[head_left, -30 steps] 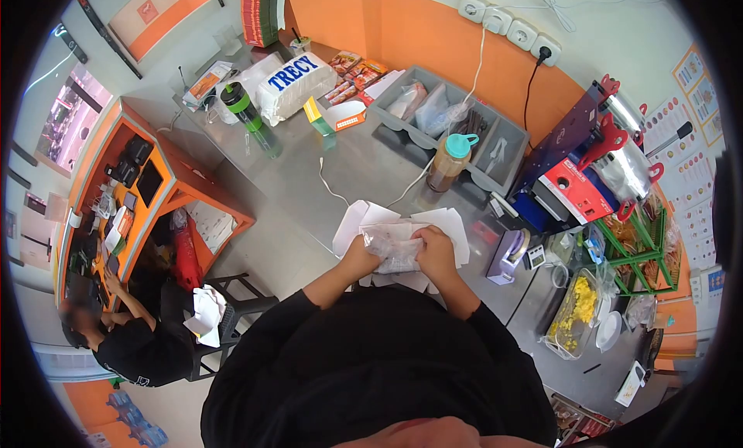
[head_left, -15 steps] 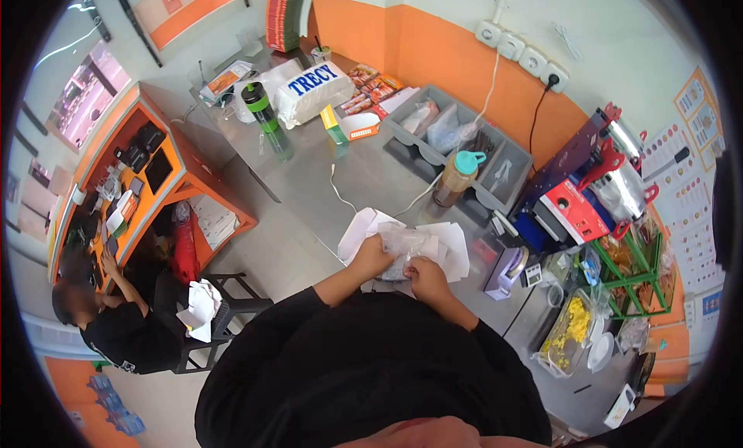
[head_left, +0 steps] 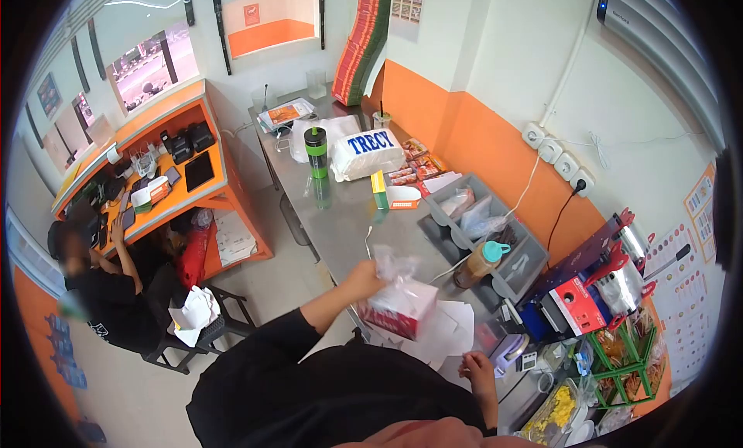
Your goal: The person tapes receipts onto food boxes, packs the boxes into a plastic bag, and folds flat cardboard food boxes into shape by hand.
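My left hand (head_left: 364, 281) is closed on the gathered top of a clear plastic bag (head_left: 400, 266). Inside the bag is a pink-and-red box (head_left: 398, 312), held above white paper sheets (head_left: 453, 324) at the table's near edge. Off to the right, my right hand (head_left: 480, 370) is apart from the bag, its fingers loosely bent with nothing visible in them. Close by it stands a purple tape dispenser (head_left: 509, 353).
A grey divided tray (head_left: 534, 254) and a turquoise-lidded bottle (head_left: 478, 264) stand beyond the bag. Farther back are a green-banded bottle (head_left: 316, 150) and a white TRECY pack (head_left: 368, 157). At left, a person (head_left: 116, 293) sits beside an orange counter (head_left: 232, 177).
The bag with the box has come up off the papers in my left hand. My right hand has let go of the bag and moved right. The view has tilted up.
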`<state>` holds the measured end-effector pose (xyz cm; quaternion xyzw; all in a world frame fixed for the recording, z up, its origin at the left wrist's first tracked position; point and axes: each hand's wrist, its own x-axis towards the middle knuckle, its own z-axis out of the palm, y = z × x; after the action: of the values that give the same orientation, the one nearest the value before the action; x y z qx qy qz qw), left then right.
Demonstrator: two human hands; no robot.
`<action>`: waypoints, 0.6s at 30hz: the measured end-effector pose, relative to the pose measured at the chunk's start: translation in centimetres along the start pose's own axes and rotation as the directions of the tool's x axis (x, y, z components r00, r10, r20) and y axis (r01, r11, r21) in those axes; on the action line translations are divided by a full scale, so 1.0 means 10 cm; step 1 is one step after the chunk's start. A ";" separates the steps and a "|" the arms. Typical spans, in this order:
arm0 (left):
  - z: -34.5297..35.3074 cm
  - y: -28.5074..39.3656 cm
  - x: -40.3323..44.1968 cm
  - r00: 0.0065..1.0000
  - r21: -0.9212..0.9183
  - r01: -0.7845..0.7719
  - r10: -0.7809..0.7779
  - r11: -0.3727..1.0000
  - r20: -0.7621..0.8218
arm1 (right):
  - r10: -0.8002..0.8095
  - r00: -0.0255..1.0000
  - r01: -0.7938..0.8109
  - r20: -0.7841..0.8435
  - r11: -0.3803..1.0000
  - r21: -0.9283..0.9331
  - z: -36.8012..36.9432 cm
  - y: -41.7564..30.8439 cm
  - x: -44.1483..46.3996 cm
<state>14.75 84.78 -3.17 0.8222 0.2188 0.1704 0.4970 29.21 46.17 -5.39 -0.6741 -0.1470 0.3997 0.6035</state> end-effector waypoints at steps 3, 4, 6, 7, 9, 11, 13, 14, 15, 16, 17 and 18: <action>-0.52 0.02 0.23 0.990 -0.016 -0.020 0.017 1.000 -0.139 | 0.052 0.988 -0.047 -0.146 0.998 0.037 -0.12 0.22 -0.10; -0.70 0.04 0.31 0.989 0.013 -0.005 0.007 1.000 -0.145 | 0.079 0.976 -0.070 -0.205 0.996 0.052 -0.13 0.29 -0.11; -0.94 -0.12 0.51 0.978 0.092 -0.004 0.023 0.996 -0.207 | 0.099 0.968 -0.080 -0.230 0.993 0.089 -0.10 0.41 -0.14; -1.03 -0.22 0.62 0.964 0.166 0.001 0.044 0.986 -0.264 | 0.119 0.959 -0.089 -0.259 0.988 0.124 -0.07 0.44 -0.14; -1.21 -0.42 0.82 0.948 0.277 0.029 0.062 0.960 -0.312 | 0.133 0.953 -0.098 -0.271 0.985 0.140 0.01 0.47 -0.15; -1.35 -0.81 1.05 0.919 0.427 0.093 0.088 0.899 -0.385 | 0.148 0.944 -0.104 -0.296 0.982 0.159 0.10 0.49 -0.17; -1.52 -1.25 1.28 0.910 0.476 0.102 0.111 0.874 -0.399 | 0.177 0.941 -0.142 -0.288 0.980 0.141 0.15 0.49 -0.19; -1.60 -1.42 1.36 0.868 0.392 0.188 0.035 0.901 -0.496 | 0.173 0.938 -0.133 -0.302 0.980 0.149 0.14 0.53 -0.18; -1.65 -1.52 1.40 0.812 0.297 0.269 -0.050 0.916 -0.581 | 0.178 0.935 -0.136 -0.307 0.979 0.152 0.11 0.61 -0.17; -1.65 -1.56 1.41 0.819 0.299 0.258 -0.044 0.919 -0.571 | 0.184 0.932 -0.142 -0.311 0.978 0.154 0.10 0.66 -0.18; -1.64 -1.60 1.42 0.786 0.322 0.217 0.031 0.922 -0.618 | 0.182 0.930 -0.137 -0.321 0.978 0.157 0.09 0.69 -0.19; -1.61 -1.63 1.42 0.743 0.345 0.181 0.102 0.921 -0.662 | 0.181 0.928 -0.136 -0.327 0.979 0.154 0.10 0.70 -0.19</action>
<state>15.60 110.97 -9.63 0.7826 0.4290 0.3960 0.2161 25.34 43.97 -11.17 -0.7023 0.0401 0.3338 0.6275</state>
